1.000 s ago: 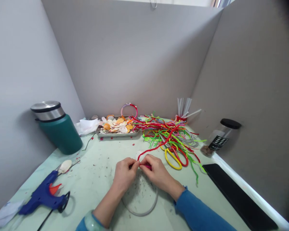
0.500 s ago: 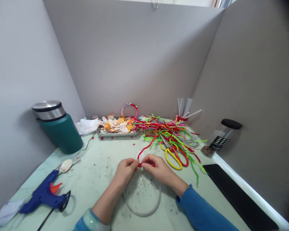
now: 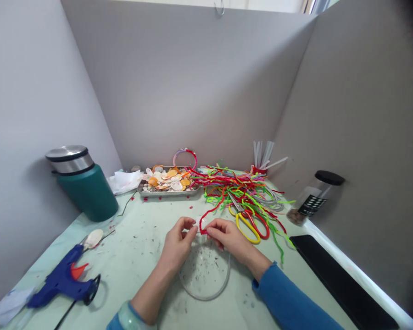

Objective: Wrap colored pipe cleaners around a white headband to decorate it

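A thin grey-white ring tilts up from the table to my hands. Its upper part carries a short red wrapping of pipe cleaner, whose loose length curves up toward the pile behind. My right hand is closed, thumb and forefinger pinching the wrapped part of the ring. Just left of that spot is my left hand, its thumb and forefinger parted by a small gap; its other fingers are partly hidden. Red-and-yellow scissors lie right of my right hand, against the coloured pipe cleaners.
A metal tray of shells stands at the back, with a wrapped pink-red ring behind it. A green flask and blue glue gun are at left. A clear jar and black strip are at right.
My left thumb and forefinger have parted from the red pipe cleaner and shifted slightly left. The ring's lower edge has risen a little, while my right hand keeps its pinch.
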### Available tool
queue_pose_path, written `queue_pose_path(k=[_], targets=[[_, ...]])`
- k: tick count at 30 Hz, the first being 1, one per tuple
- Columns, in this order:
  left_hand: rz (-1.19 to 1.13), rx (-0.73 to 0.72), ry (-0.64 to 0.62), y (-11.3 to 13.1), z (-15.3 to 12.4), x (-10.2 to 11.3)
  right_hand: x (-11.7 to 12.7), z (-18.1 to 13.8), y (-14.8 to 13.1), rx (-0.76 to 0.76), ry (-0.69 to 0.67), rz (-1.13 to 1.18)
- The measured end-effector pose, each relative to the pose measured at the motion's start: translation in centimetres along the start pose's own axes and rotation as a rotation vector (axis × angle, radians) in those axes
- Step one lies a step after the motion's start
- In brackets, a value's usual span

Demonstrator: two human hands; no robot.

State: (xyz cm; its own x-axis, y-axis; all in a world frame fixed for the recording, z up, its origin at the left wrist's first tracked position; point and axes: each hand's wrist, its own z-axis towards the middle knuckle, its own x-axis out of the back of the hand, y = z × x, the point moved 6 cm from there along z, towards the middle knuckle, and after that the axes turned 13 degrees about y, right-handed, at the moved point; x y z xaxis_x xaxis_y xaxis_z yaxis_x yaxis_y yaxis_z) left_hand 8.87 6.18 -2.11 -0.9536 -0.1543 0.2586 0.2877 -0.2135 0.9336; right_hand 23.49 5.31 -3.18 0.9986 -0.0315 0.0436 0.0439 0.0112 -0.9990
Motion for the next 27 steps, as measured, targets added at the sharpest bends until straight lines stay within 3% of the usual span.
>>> queue_pose_path(k=[4,7,18,27], targets=[[0.135,-0.312,-0.018,2.2,-0.6,0.1,0.3,0.2,0.1,-0.055,0.029,0.069],[0.186,-0.43,-0.014,2.8,-1.0,0.0,0.3,0.0,-0.1,-0.082,0.03,0.102],[0.265,-0.477,-0.012,2.7,-1.0,-0.1,-0.1,-0.3,-1.3,0.049,0.018,-0.025],[0.239,-0.497,-0.037,2.8,-1.2,-0.2,0.0,-0.6,-1.6,0.081,-0.11,-0.022]])
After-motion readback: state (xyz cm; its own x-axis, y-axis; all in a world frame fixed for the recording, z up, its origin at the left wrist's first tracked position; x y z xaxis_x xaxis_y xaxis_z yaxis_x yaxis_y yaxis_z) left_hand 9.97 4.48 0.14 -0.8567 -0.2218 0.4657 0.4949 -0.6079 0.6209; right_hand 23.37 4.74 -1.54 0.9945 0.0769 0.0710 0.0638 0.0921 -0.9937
